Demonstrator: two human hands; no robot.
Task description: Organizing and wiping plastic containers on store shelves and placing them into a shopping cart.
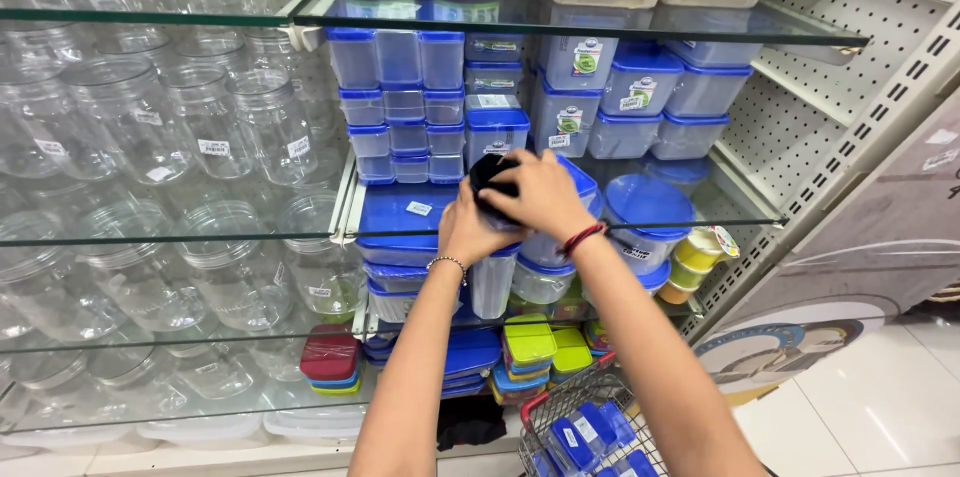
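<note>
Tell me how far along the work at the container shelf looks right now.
Done: several blue-lidded boxes already lie in the red-rimmed wire basket. In hand: the left hand and right hand together grip a dark round object in front of the glass shelf. Left: many blue-lidded containers are stacked on the shelves.

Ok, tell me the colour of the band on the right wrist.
Red, on the right wrist; the head view shows it.

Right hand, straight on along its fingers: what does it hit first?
The right hand points up and left, already resting on a dark round object. Straight beyond that, probably the stack of clear blue-lidded boxes on the glass shelf, though depth is hard to judge.
</note>
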